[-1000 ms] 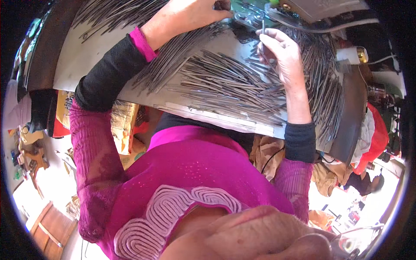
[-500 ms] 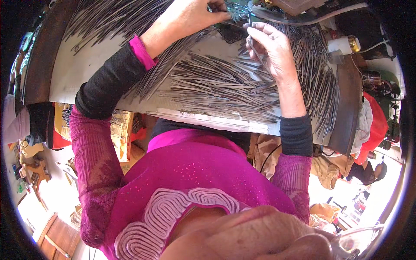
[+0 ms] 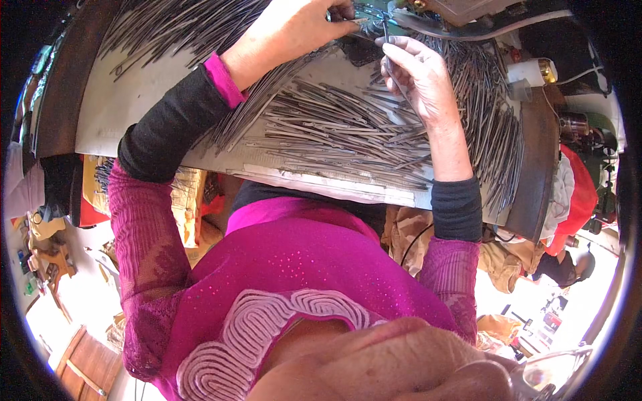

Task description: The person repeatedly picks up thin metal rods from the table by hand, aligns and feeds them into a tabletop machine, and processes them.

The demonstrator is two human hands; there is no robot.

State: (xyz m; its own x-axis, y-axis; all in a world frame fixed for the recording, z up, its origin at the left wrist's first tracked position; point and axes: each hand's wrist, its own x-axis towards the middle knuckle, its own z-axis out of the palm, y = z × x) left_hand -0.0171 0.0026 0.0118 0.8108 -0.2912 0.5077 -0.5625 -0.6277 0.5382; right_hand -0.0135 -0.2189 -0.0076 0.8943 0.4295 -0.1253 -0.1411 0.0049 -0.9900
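Observation:
At the far edge of the table my right hand (image 3: pixel 422 77) is closed in a pinch on a thin dark metal strip (image 3: pixel 386 29). One end of the strip points away from me, and the rest runs down along the palm. My left hand (image 3: pixel 301 25) lies just left of it with fingers curled and closed; whatever they hold is too small to make out. Between and beyond both hands is a greenish machine part (image 3: pixel 372 12), partly cut off by the upper edge. A loose heap of similar strips (image 3: pixel 334 123) lies beneath my hands on the pale tabletop (image 3: pixel 160 87).
More strips (image 3: pixel 180 30) spread over the far left, and another dense pile (image 3: pixel 491 113) lines the right. Dark raised borders (image 3: pixel 535 160) bound the table sides. A white cylinder with a brass-coloured end (image 3: pixel 531 71) and a curved cable or tube (image 3: pixel 495 31) sit at the far right.
My left hand and forearm have shifted slightly to the right, toward the machine part. My right hand stays almost in place with the strip.

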